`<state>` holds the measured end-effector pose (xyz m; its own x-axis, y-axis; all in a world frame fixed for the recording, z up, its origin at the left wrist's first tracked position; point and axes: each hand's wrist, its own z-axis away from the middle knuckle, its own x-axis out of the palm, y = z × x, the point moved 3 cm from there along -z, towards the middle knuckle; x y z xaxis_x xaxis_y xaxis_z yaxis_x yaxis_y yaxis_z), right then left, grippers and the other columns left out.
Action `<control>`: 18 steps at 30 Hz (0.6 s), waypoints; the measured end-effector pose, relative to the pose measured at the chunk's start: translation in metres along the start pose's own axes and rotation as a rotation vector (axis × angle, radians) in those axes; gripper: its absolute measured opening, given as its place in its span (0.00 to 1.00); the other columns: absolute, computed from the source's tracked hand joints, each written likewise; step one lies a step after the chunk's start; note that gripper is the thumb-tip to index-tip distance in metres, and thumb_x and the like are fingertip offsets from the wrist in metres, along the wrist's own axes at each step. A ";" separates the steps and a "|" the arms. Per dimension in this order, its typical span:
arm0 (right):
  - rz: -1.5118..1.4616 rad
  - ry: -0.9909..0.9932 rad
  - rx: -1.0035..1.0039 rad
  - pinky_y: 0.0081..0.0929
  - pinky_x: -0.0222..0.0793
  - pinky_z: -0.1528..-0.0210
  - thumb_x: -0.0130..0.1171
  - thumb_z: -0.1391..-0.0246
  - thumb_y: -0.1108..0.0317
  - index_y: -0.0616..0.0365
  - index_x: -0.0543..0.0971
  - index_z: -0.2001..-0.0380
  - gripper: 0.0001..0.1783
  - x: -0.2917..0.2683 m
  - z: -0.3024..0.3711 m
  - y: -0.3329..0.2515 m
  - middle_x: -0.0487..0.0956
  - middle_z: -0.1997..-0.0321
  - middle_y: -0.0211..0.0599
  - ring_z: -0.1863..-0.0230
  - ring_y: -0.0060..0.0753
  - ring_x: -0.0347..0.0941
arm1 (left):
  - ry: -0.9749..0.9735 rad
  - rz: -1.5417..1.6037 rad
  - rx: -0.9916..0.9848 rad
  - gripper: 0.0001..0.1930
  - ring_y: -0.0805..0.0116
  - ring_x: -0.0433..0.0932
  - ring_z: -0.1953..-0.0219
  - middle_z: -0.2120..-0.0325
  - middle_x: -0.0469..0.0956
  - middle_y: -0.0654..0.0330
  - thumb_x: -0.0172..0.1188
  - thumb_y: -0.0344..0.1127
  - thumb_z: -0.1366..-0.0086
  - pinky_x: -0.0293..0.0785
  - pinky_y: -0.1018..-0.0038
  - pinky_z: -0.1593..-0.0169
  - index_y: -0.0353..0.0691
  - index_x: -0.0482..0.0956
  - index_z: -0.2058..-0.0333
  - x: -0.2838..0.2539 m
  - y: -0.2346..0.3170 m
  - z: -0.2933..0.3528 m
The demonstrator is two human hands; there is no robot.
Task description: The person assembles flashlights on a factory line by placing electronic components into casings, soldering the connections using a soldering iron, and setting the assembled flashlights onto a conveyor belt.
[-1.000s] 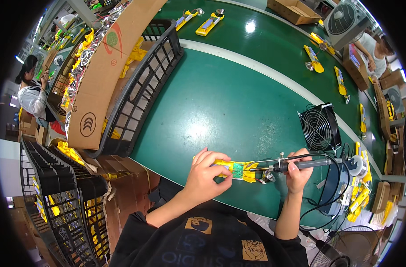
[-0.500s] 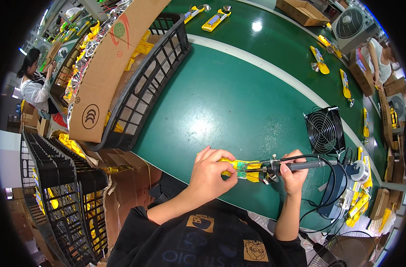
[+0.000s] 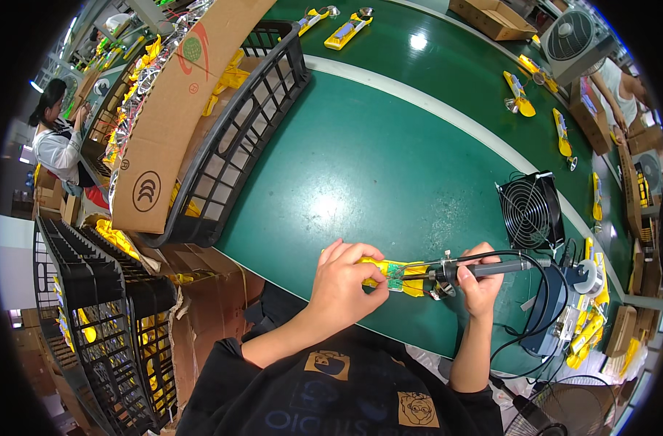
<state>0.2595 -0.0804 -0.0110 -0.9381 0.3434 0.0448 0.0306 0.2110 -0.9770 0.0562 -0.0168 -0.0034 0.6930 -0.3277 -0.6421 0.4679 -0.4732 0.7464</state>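
My left hand (image 3: pixel 344 283) is closed on the left end of a yellow plastic casing (image 3: pixel 414 288) near the table's front edge, thumb and forefinger pinching it. A small green circuit board (image 3: pixel 395 273) lies in the casing. My right hand (image 3: pixel 481 283) is wrapped round the grey handle of a soldering iron (image 3: pixel 500 268) with a thin feed tube clamped along it. The iron's tip points left and reaches the board; whether it touches cannot be made out. A small round metallic part (image 3: pixel 443 291) with wires sits at the casing's right end, partly hidden under the iron.
A black fan (image 3: pixel 529 213) stands right, above a blue box (image 3: pixel 543 320) with cables and a solder spool (image 3: pixel 587 278). Left is a black crate (image 3: pixel 222 171) with cardboard. Beyond runs a green belt (image 3: pixel 448 65) carrying yellow casings (image 3: pixel 348 31). Other people work at both sides.
The yellow casings on the belt have shifted slightly toward the left and away. My hands, the casing and the soldering iron stay nearly in place.
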 end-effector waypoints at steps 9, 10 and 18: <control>-0.094 0.087 -0.070 0.14 0.53 0.83 0.55 0.61 0.71 0.61 0.67 0.79 0.08 0.000 -0.007 -0.012 0.66 0.81 0.31 0.85 0.16 0.58 | -0.004 -0.008 -0.003 0.04 0.68 0.72 0.68 0.70 0.73 0.68 0.62 0.30 0.59 0.57 0.56 0.46 0.42 0.74 0.84 -0.001 -0.003 0.002; -0.098 0.091 -0.072 0.14 0.53 0.83 0.55 0.61 0.71 0.61 0.67 0.79 0.08 -0.003 -0.007 -0.013 0.66 0.81 0.31 0.85 0.16 0.58 | -0.007 -0.016 0.001 0.04 0.68 0.73 0.68 0.70 0.73 0.68 0.62 0.30 0.59 0.57 0.56 0.46 0.42 0.74 0.84 0.000 -0.001 0.001; -0.128 0.248 -0.077 0.11 0.55 0.85 0.55 0.59 0.67 0.61 0.66 0.76 0.11 -0.020 -0.007 -0.011 0.67 0.79 0.33 0.87 0.15 0.59 | 0.000 -0.018 0.017 0.04 0.67 0.73 0.67 0.70 0.73 0.68 0.62 0.29 0.59 0.58 0.56 0.47 0.42 0.74 0.83 0.001 -0.001 0.001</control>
<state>0.2802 -0.0831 0.0003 -0.8233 0.5210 0.2251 -0.0474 0.3322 -0.9420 0.0554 -0.0175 -0.0052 0.6847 -0.3186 -0.6555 0.4712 -0.4926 0.7316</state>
